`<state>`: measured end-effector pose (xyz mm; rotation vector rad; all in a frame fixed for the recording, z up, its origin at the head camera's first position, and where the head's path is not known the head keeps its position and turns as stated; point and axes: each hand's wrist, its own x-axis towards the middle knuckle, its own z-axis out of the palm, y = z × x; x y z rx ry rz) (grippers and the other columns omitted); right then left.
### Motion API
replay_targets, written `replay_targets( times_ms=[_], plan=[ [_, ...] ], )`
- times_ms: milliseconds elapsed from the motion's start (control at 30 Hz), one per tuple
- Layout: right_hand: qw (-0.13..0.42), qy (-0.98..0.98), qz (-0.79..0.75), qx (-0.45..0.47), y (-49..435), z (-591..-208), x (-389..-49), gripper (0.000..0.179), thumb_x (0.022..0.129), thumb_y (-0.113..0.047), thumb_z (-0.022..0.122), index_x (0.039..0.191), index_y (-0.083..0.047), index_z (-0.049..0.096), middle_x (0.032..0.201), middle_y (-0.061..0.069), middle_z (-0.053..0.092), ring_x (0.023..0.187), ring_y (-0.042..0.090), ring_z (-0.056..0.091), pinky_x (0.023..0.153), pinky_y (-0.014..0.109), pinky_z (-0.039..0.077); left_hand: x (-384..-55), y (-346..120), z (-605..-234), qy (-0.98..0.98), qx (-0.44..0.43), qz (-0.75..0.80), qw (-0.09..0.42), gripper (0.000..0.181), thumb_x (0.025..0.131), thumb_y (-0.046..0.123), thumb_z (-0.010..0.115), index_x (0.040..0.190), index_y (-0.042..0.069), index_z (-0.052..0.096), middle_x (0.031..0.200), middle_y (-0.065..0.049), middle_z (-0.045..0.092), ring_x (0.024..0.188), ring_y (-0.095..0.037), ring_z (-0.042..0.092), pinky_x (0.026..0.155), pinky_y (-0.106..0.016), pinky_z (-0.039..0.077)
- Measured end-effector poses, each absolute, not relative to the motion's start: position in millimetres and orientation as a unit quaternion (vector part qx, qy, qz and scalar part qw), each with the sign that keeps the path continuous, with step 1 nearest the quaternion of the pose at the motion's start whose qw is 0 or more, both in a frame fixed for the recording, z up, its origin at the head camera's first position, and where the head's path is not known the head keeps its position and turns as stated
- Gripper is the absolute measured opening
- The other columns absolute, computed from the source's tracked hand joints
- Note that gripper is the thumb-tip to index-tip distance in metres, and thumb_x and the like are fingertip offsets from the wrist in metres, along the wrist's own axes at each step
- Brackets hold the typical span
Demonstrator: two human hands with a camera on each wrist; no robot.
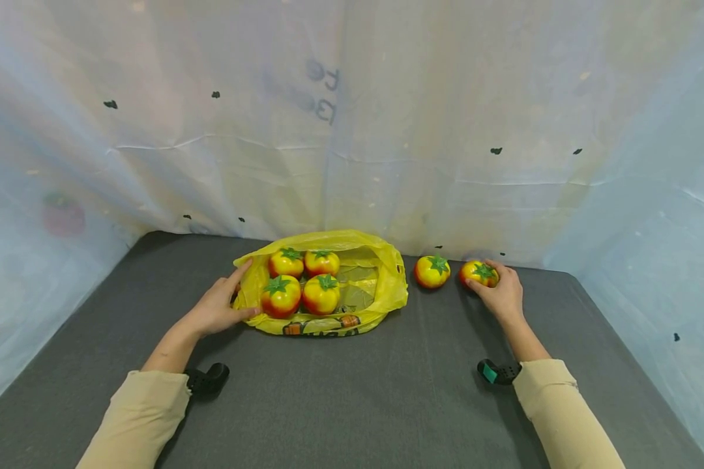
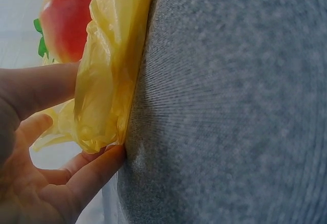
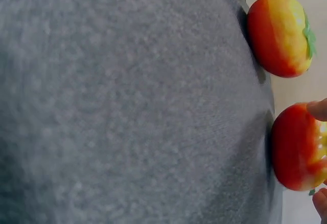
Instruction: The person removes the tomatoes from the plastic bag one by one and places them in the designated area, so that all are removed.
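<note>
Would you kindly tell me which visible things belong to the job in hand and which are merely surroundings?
Apparently in the job:
- bag, at the left hand
- four tomatoes inside it
- loose tomato beside it
- held tomato, in the right hand

Surroundings:
- table
- sheeting
- wristbands

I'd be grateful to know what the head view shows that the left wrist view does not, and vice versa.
Only the head view shows the right hand gripping a tomato and another tomato beside it, outside the yellow bag.

Only the left wrist view shows the lower fingers of the left hand at the bag's crumpled end.

Both show that hand, the bag with a tomato inside, and the grey tabletop.
</note>
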<state>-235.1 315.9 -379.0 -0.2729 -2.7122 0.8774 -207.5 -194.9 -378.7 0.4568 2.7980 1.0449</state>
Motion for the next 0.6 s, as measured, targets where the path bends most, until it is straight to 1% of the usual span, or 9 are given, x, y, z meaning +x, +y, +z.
replay_targets(
  times_ms=[133, 300, 433, 600],
  plan=[
    [0.138, -0.938, 0.308, -0.082, 313, -373, -233, 0.066, 0.087, -0.024, 0.069, 0.141, 0.003, 0.042, 0.141, 0.03, 0.037, 0.129, 0.045, 0.034, 0.106, 0.056, 0.025, -208, -195, -379, 0.925, 0.15, 0.344, 0.061, 0.091, 0.088, 0.023, 0.069, 0.154, 0.003, 0.009, 0.121, -0.036, 0.041, 0.103, -0.043, 0.046, 0.082, -0.056, 0.04],
    [0.144, -0.936, 0.311, -0.078, 305, -363, -230, 0.068, 0.087, -0.026, 0.069, 0.143, 0.0, 0.041, 0.14, 0.029, 0.038, 0.129, 0.045, 0.034, 0.106, 0.057, 0.026, -208, -195, -379, 0.925, 0.148, 0.345, 0.063, 0.091, 0.088, 0.023, 0.069, 0.154, 0.004, 0.009, 0.12, -0.035, 0.041, 0.101, -0.042, 0.046, 0.08, -0.055, 0.04],
    [0.156, -0.931, 0.322, -0.076, 295, -359, -230, 0.065, 0.087, -0.025, 0.07, 0.142, -0.003, 0.044, 0.142, 0.027, 0.038, 0.13, 0.043, 0.034, 0.107, 0.056, 0.026, -208, -195, -379, 0.926, 0.146, 0.343, 0.064, 0.091, 0.088, 0.024, 0.069, 0.154, 0.004, 0.009, 0.12, -0.035, 0.041, 0.101, -0.041, 0.047, 0.08, -0.054, 0.04],
    [0.183, -0.924, 0.334, -0.048, 281, -360, -232, 0.059, 0.087, -0.023, 0.071, 0.138, -0.003, 0.048, 0.14, 0.025, 0.04, 0.131, 0.042, 0.036, 0.107, 0.056, 0.026, -208, -194, -381, 0.928, 0.145, 0.338, 0.061, 0.091, 0.088, 0.024, 0.069, 0.154, 0.005, 0.009, 0.119, -0.035, 0.042, 0.1, -0.041, 0.047, 0.08, -0.054, 0.041]
  ],
)
